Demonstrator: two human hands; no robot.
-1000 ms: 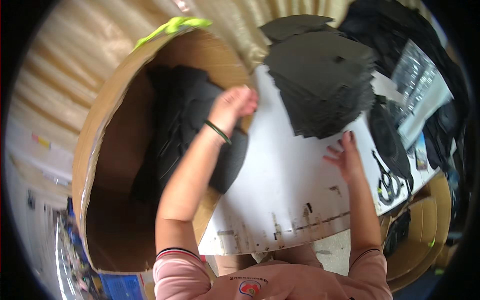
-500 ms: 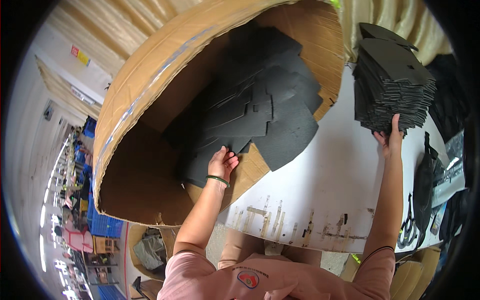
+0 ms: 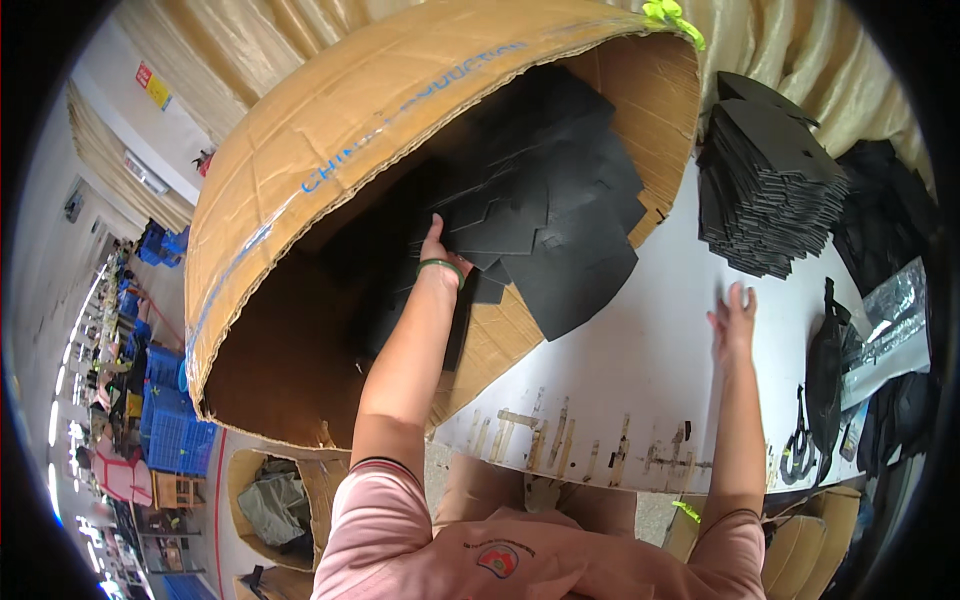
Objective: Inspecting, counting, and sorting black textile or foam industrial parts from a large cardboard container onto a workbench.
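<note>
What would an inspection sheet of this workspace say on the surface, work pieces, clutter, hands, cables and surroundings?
Surface: white table, tape strips along the near edge.
Work pieces: loose black sheets in a large cardboard box; stacked black sheets on the table.
Clutter: dark scissors and clear plastic bag, right side.
Hands: left hand at the loose sheets, grip unclear; right hand open, apart from the stack.
Cables: nothing seen.
Surroundings: pale gold curtain behind; blue crates, far left.

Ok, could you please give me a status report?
Left hand at flat black sheets in brown cardboard box, grip unclear. Right hand open, empty, apart from stacked black sheets. No obvious obstruction.
</note>
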